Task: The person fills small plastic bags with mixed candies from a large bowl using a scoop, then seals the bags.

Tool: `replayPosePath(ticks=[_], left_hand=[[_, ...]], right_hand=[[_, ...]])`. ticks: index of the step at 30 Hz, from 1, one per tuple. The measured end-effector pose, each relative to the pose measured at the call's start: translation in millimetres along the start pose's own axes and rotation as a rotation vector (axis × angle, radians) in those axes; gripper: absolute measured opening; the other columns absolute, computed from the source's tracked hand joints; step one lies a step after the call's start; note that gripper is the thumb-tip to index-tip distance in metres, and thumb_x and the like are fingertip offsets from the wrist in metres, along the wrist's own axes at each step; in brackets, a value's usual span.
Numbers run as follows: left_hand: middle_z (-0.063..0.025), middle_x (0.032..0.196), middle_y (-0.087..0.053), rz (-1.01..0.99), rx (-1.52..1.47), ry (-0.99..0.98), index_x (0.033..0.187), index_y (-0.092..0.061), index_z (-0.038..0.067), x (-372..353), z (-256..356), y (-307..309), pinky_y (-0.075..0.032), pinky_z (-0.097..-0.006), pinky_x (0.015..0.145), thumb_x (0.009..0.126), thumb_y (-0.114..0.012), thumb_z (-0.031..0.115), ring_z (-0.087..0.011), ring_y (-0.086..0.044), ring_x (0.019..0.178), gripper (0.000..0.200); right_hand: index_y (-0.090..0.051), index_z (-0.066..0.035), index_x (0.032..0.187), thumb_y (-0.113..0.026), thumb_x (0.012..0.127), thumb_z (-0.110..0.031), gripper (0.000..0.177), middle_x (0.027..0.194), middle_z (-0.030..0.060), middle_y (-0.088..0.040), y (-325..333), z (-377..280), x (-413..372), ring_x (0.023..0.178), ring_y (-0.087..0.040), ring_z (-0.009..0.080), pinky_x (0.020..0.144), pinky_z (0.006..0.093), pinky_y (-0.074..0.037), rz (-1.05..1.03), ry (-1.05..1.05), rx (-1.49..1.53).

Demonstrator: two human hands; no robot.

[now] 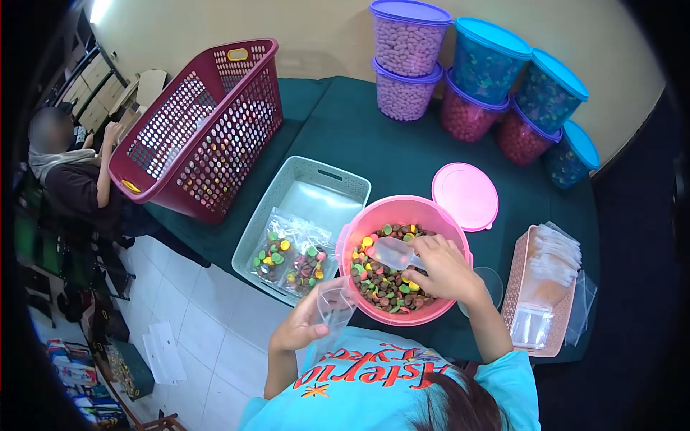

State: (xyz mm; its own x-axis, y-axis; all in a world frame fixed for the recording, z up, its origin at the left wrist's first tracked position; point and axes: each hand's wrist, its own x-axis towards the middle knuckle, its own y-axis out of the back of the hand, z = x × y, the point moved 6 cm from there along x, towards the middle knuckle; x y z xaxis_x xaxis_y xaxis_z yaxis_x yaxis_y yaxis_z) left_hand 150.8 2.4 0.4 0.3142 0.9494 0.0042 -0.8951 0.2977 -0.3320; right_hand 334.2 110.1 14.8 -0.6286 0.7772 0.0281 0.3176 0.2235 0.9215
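My right hand (pixel 444 271) is closed around a translucent scoop (pixel 393 253) inside the round pink tub (pixel 399 316). Loose button-shaped candies (pixel 384 289) in brown, green, yellow and pink fill the tub, and the scoop lies over them. At the tub's lower left rim, my left hand (pixel 298 329) grips a clear plastic bag (pixel 336 307) with its mouth toward the tub. Left of the tub stands a pale green tray (pixel 302 194). Filled clear bags (pixel 307 269) of the same candies lie in its near end.
A pink lid (pixel 466 197) and a pink basket of plastic bags (pixel 509 305) sit to the right. A maroon laundry basket (pixel 208 169) stands at the left. Lidded tubs (pixel 492 68) are stacked along the wall. Another person (pixel 79 179) is at far left.
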Motion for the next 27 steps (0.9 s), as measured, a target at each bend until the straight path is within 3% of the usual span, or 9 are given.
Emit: replayPosePath(ticks=[7,13,16,18,21,25,27], left_hand=[[-0.0150,0.117,-0.040,-0.025,0.038,-0.020,0.132,-0.019,-0.002,0,-10,0,-0.033,-0.0377,0.091,0.068,-0.058,0.054,-0.0230,-0.042,0.107,0.094],[-0.0137,0.117,-0.037,-0.126,0.059,0.036,0.134,-0.015,-0.002,6,-7,-4,-0.032,-0.0379,0.091,0.066,-0.058,0.055,-0.0225,-0.040,0.107,0.098],[-0.0143,0.120,-0.036,-0.129,-0.033,0.135,0.135,-0.016,0.000,9,-15,3,-0.029,-0.0364,0.094,0.057,-0.063,0.053,-0.0230,-0.039,0.110,0.105],[-0.0192,0.135,-0.020,-0.305,0.044,0.036,0.135,-0.007,-0.001,14,-11,1,-0.030,-0.0396,0.091,0.067,-0.054,0.056,-0.0258,-0.036,0.109,0.101],[-0.0200,0.140,-0.010,-0.428,0.080,0.008,0.135,-0.006,-0.002,19,-7,1,-0.030,-0.0395,0.090,0.066,-0.055,0.057,-0.0259,-0.035,0.110,0.103],[-0.0196,0.138,-0.014,-0.525,0.105,0.024,0.135,-0.005,-0.002,26,-4,5,-0.031,-0.0392,0.090,0.065,-0.057,0.054,-0.0260,-0.035,0.111,0.104],[-0.0193,0.133,-0.023,-0.512,0.076,0.069,0.135,-0.008,-0.002,31,1,6,-0.030,-0.0396,0.092,0.063,-0.061,0.047,-0.0270,-0.035,0.114,0.102]], right_hand=[[-0.048,-0.001,0.106,-0.064,0.069,-0.020,0.045,0.095,0.0140,-0.055,-28,8,8,0.091,-0.051,0.0281,0.079,0.0410,-0.037,-0.167,-0.018,-0.014],[-0.053,-0.007,0.102,-0.061,0.068,-0.010,0.035,0.096,0.0128,-0.051,-38,18,4,0.091,-0.052,0.0281,0.079,0.0414,-0.037,-0.167,-0.091,-0.126],[-0.055,-0.009,0.100,-0.059,0.068,-0.003,0.033,0.098,0.0130,-0.049,-42,19,3,0.090,-0.053,0.0286,0.078,0.0407,-0.038,-0.213,-0.071,-0.136],[-0.056,-0.007,0.100,-0.058,0.066,0.001,0.035,0.097,0.0140,-0.048,-37,17,4,0.088,-0.054,0.0292,0.078,0.0407,-0.039,-0.154,-0.087,-0.017],[-0.055,-0.007,0.102,-0.059,0.066,0.002,0.037,0.097,0.0142,-0.048,-30,14,3,0.091,-0.052,0.0300,0.079,0.0409,-0.039,-0.071,-0.123,0.031],[-0.054,-0.007,0.103,-0.060,0.067,-0.002,0.037,0.098,0.0137,-0.048,-17,1,-6,0.095,-0.051,0.0301,0.081,0.0411,-0.039,0.035,-0.173,-0.051],[-0.054,-0.007,0.103,-0.062,0.068,-0.007,0.037,0.102,0.0124,-0.049,12,-25,-17,0.099,-0.049,0.0289,0.082,0.0402,-0.038,0.238,-0.074,0.067]])
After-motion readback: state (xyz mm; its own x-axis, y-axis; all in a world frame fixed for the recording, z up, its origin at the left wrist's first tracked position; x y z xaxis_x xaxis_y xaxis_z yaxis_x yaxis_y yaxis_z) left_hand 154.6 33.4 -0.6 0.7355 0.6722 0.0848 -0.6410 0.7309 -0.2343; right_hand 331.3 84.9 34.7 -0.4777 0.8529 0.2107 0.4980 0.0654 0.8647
